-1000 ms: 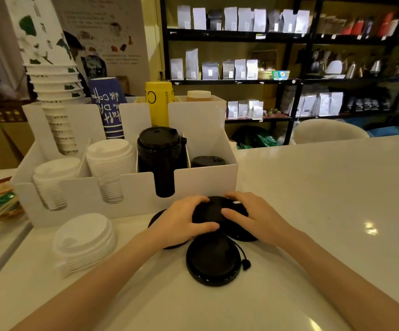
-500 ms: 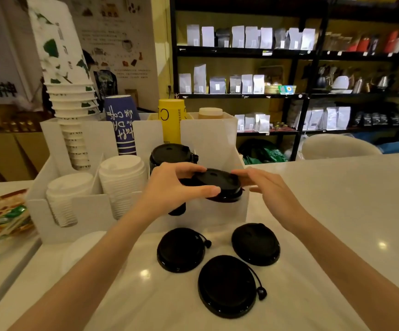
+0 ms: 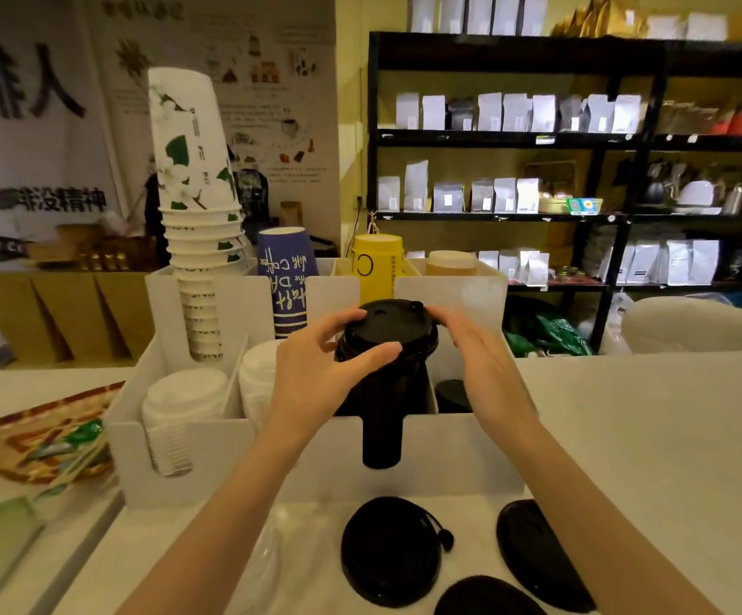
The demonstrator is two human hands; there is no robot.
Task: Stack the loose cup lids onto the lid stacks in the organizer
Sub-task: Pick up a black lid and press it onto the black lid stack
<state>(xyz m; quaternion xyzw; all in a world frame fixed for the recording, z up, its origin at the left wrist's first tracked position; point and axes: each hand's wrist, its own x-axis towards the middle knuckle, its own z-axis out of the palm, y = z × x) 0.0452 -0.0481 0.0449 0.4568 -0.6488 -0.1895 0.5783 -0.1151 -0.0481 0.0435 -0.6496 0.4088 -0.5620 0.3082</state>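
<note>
A black cup lid [image 3: 389,324] sits on top of the tall black lid stack [image 3: 382,419] in the white organizer [image 3: 453,454]. My left hand [image 3: 320,370] grips the lid's left side, thumb on its front rim. My right hand [image 3: 480,361] touches its right rim with the fingertips. Three loose black lids lie on the counter in front of the organizer: one in the middle [image 3: 389,552], one to the right [image 3: 537,557], one at the bottom edge [image 3: 489,597]. Two white lid stacks [image 3: 182,392] [image 3: 258,379] fill the left compartments, and a short black stack [image 3: 451,395] the right one.
Paper cup stacks stand in the organizer's back row: white-green [image 3: 196,206], blue [image 3: 287,277], yellow [image 3: 378,268]. A woven tray with packets [image 3: 40,437] lies at the left. The white counter [image 3: 648,437] stretches to the right. A pale chair back [image 3: 693,321] and dark shelves stand behind.
Both hands picked a black lid off the counter, lifted it over the organizer's front wall and set it on the tall black stack. The camera moved closer.
</note>
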